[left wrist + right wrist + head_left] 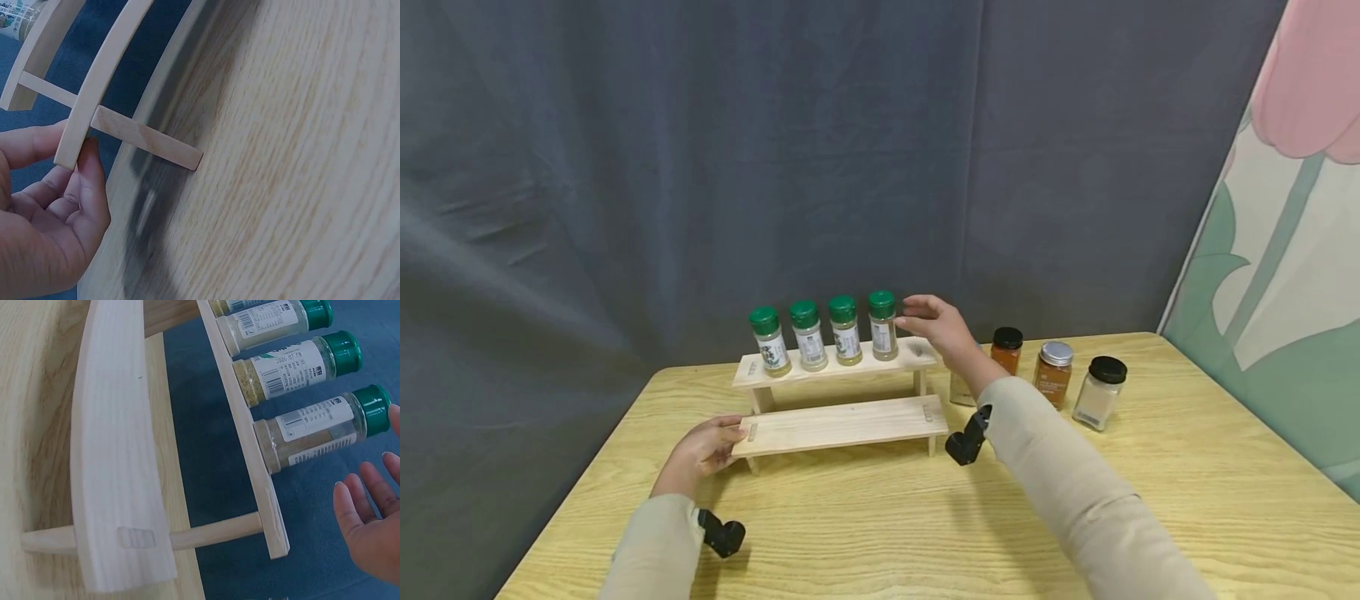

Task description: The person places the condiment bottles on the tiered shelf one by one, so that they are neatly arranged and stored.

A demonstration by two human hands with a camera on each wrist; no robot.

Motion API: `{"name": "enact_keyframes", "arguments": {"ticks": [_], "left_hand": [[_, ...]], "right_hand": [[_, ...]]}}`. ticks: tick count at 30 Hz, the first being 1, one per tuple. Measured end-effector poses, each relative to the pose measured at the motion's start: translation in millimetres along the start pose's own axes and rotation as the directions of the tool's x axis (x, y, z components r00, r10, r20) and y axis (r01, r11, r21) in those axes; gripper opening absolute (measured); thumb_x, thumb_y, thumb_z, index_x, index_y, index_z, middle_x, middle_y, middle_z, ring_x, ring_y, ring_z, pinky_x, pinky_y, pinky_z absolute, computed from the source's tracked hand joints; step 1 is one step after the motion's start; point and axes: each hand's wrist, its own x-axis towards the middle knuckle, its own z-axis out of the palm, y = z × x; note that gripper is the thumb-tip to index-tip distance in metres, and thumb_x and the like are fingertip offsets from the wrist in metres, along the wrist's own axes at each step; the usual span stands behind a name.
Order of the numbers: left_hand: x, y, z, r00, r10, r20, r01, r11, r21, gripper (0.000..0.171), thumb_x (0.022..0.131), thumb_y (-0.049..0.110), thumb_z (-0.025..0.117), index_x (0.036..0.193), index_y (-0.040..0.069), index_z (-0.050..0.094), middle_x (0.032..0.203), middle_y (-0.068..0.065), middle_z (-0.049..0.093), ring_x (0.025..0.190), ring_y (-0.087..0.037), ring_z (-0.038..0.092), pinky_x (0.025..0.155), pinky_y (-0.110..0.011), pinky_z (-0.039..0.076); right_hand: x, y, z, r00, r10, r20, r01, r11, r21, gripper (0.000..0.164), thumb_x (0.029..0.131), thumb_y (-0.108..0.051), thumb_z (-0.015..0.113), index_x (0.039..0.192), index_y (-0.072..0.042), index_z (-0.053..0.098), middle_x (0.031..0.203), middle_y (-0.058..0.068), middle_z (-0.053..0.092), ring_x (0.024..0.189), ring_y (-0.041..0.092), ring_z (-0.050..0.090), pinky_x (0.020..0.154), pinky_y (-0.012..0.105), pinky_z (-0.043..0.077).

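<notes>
A two-step wooden rack (842,423) stands on the table. My left hand (706,446) pinches the left end of its lower step, thumb and fingers on opposite faces of the board (94,87). Several spice jars with green caps stand upright in a row on the upper step. My right hand (942,327) is beside the rightmost green-capped jar (883,333), its fingers loosely bent and apart. In the right wrist view one fingertip is right at that jar's green cap (372,410), and the palm holds nothing.
Right of the rack stand a jar with a black lid and orange-red contents (1006,350), a silver-lidded jar (1053,375) and a black-lidded pale jar (1101,393). Another jar (961,390) is partly hidden behind my right wrist. A dark curtain (820,167) hangs behind the table (850,533).
</notes>
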Motion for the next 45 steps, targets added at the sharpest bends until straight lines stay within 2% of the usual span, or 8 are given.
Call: {"name": "enact_keyframes", "arguments": {"ticks": [6,13,21,27,32,36,41,45], "left_hand": [[-0.6,-1.1,0.4,1.000,0.001,-0.001,-0.001,1.000,0.000,0.058,0.084,-0.002,0.050,0.131,-0.010,0.018,0.076,-0.004,0.053,0.062,-0.009,0.056,0.056,-0.021,0.045],[0.4,-1.5,-0.1,1.000,0.006,-0.001,-0.006,1.000,-0.006,0.058,0.083,-0.002,0.051,0.131,-0.010,0.018,0.079,-0.005,0.053,0.064,-0.010,0.057,0.056,-0.021,0.045],[0.9,-3.6,-2.2,1.000,0.002,0.002,-0.002,1.000,-0.029,0.061,0.082,-0.002,0.053,0.132,-0.009,0.018,0.086,-0.008,0.050,0.066,-0.012,0.057,0.059,-0.023,0.047],[2.7,-6.5,-3.1,1.000,-0.004,-0.011,0.003,0.999,-0.037,0.061,0.081,-0.003,0.055,0.131,-0.008,0.020,0.087,-0.008,0.050,0.066,-0.012,0.056,0.059,-0.023,0.047],[2.5,-5.1,-2.2,1.000,0.003,-0.005,-0.003,0.999,-0.044,0.062,0.080,-0.002,0.056,0.131,-0.009,0.020,0.086,-0.008,0.050,0.067,-0.012,0.057,0.060,-0.023,0.047],[0.1,-3.3,-1.5,1.000,0.004,0.002,-0.004,1.000,-0.030,0.061,0.081,-0.002,0.054,0.131,-0.009,0.020,0.085,-0.008,0.050,0.066,-0.012,0.057,0.059,-0.023,0.047],[-1.4,-2.8,-1.7,1.000,0.007,0.016,-0.006,0.999,-0.034,0.062,0.082,-0.002,0.054,0.132,-0.009,0.018,0.082,-0.006,0.051,0.065,-0.011,0.057,0.059,-0.022,0.047],[0.4,-4.1,-3.4,1.000,0.006,0.022,-0.005,1.000,-0.028,0.063,0.082,0.000,0.054,0.132,-0.009,0.017,0.079,-0.004,0.053,0.065,-0.010,0.057,0.057,-0.021,0.046]], "right_hand": [[-13,-1,-10,1.000,0.007,0.003,-0.007,1.000,-0.026,0.048,0.082,-0.017,0.059,0.125,-0.005,0.041,0.122,0.014,0.043,0.108,0.027,0.044,0.090,0.040,0.034],[-27,-1,-24,0.999,-0.040,0.021,0.039,0.999,0.010,0.046,0.084,-0.015,0.057,0.125,-0.002,0.039,0.121,0.016,0.042,0.108,0.028,0.043,0.089,0.038,0.036],[-41,3,-38,0.999,-0.038,-0.009,0.038,0.999,0.000,0.046,0.085,-0.014,0.056,0.125,0.000,0.039,0.121,0.019,0.041,0.107,0.030,0.043,0.090,0.040,0.035],[-50,9,-53,0.998,-0.046,-0.035,0.047,0.999,0.015,0.047,0.084,-0.015,0.057,0.124,0.003,0.038,0.119,0.020,0.042,0.105,0.026,0.045,0.091,0.044,0.032],[-61,10,-67,0.996,-0.059,-0.060,0.059,0.998,-0.013,0.048,0.084,-0.017,0.057,0.123,0.004,0.038,0.117,0.018,0.044,0.096,0.013,0.048,0.090,0.040,0.035],[-68,12,-79,0.995,-0.055,-0.079,0.053,0.998,-0.026,0.050,0.085,-0.019,0.056,0.124,0.005,0.036,0.111,0.011,0.047,0.091,0.006,0.050,0.086,0.032,0.039],[-76,17,-95,0.994,-0.051,-0.094,0.049,0.998,-0.029,0.052,0.084,-0.023,0.057,0.122,0.005,0.037,0.103,0.002,0.049,0.089,0.007,0.052,0.077,0.021,0.042],[-83,20,-105,0.994,-0.024,-0.110,0.019,0.999,-0.043,0.058,0.083,-0.028,0.058,0.124,0.006,0.035,0.101,-0.001,0.048,0.091,0.008,0.051,0.078,0.020,0.041]]}}
